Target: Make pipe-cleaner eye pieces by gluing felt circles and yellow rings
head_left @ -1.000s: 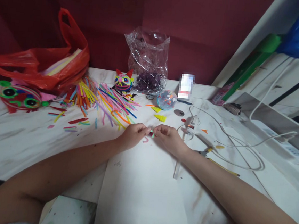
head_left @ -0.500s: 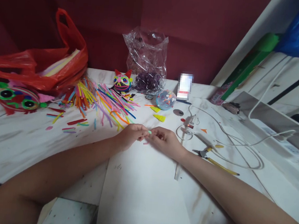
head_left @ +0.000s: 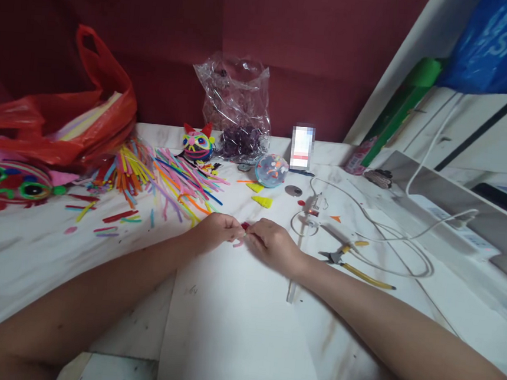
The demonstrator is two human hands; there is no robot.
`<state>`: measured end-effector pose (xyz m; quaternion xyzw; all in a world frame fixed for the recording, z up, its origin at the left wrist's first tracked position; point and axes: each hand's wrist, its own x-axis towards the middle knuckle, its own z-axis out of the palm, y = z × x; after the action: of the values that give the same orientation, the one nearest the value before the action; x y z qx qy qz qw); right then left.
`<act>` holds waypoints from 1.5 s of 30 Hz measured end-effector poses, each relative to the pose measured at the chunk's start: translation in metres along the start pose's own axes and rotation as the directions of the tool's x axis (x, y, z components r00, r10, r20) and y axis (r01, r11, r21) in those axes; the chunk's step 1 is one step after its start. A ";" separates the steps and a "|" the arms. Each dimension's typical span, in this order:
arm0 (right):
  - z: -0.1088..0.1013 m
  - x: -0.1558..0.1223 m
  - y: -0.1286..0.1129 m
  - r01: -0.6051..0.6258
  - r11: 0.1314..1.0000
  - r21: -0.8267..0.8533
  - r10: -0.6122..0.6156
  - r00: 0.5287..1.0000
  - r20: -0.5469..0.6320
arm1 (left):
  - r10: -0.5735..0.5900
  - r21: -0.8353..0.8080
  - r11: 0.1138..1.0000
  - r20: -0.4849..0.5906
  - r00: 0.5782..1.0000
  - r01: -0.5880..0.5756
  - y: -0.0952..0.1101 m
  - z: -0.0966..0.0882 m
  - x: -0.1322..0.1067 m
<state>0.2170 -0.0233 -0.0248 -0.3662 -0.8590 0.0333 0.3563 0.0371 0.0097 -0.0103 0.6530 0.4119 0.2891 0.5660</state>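
Note:
My left hand [head_left: 217,230] and my right hand [head_left: 270,243] meet fingertip to fingertip at the far edge of a white paper sheet [head_left: 233,324]. Both are closed in a pinch on a small red craft piece [head_left: 245,226] held between them. A short pink bent strip [head_left: 239,244] lies on the paper just under the fingers. A spread of coloured pipe-cleaner strips [head_left: 166,176] lies just beyond my left hand.
A red plastic bag [head_left: 64,120] and a red craft face [head_left: 10,177] sit at left. A small cat-face ball [head_left: 196,143], a clear bag [head_left: 236,111], a clear ball [head_left: 272,170], yellow cones [head_left: 262,201], pliers [head_left: 353,264] and white cables [head_left: 391,237] lie behind and right.
The view has shifted, so everything sits a little further left. My hands stay pinched together; the piece between the fingertips now shows red instead of pale green.

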 end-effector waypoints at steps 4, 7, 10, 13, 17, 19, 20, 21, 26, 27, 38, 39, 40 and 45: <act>-0.002 0.001 -0.003 -0.098 0.986 0.133 0.100 0.995 -0.011 | 0.006 -0.239 0.971 0.046 0.999 0.005 -0.003 0.006 -0.002; -0.004 0.001 -0.006 -0.208 0.957 0.202 0.211 0.977 0.003 | 0.001 -0.386 0.922 0.103 0.995 0.039 -0.003 0.008 -0.004; -0.005 0.002 -0.008 -0.264 0.936 0.231 0.265 0.964 0.026 | -0.009 -0.428 0.902 0.128 0.992 0.064 -0.002 0.008 -0.004; -0.006 0.003 -0.008 -0.285 0.917 0.278 0.286 0.958 0.039 | -0.013 -0.440 0.896 0.117 0.993 0.064 -0.001 0.005 -0.003; -0.007 0.004 -0.008 -0.202 0.946 0.254 0.218 0.975 -0.037 | -0.020 -0.342 0.938 0.097 0.995 0.052 -0.003 0.002 -0.001; -0.007 0.004 -0.008 -0.162 0.955 0.248 0.182 0.982 -0.058 | -0.021 -0.264 0.964 0.088 0.996 0.043 -0.005 0.002 0.000; -0.006 0.004 -0.008 -0.172 0.950 0.262 0.190 0.981 -0.047 | -0.021 -0.232 0.972 0.088 0.996 0.041 -0.006 0.002 0.001; -0.005 0.004 -0.008 -0.212 0.935 0.285 0.228 0.974 -0.022 | -0.022 -0.206 0.978 0.081 0.996 0.038 -0.007 0.002 0.001; -0.007 0.007 0.000 -0.612 0.733 0.298 0.603 0.787 0.131 | 0.082 0.147 0.987 -0.154 0.985 -0.060 -0.007 0.004 0.000; -0.009 0.008 0.004 -0.651 0.725 0.224 0.634 0.758 0.153 | 0.131 0.253 0.963 -0.162 0.978 -0.087 -0.007 0.004 -0.001; -0.024 0.009 0.029 -0.315 0.949 0.011 0.296 0.903 0.312 | 0.444 0.818 0.445 0.151 0.883 -0.364 -0.011 0.012 -0.017; -0.024 0.009 0.029 -0.321 0.947 0.007 0.303 0.902 0.307 | 0.440 0.818 0.446 0.152 0.885 -0.362 -0.011 0.011 -0.017; -0.024 0.009 0.030 -0.342 0.940 0.001 0.325 0.895 0.306 | 0.438 0.817 0.448 0.153 0.886 -0.363 -0.012 0.011 -0.016; -0.023 0.009 0.029 -0.408 0.913 -0.002 0.378 0.843 0.382 | 0.453 0.791 0.476 0.155 0.878 -0.385 -0.015 0.009 -0.014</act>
<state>0.2449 -0.0015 -0.0113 -0.5068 -0.8155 0.2088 0.1857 0.0350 -0.0066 -0.0255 0.9048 0.3453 0.2255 0.1057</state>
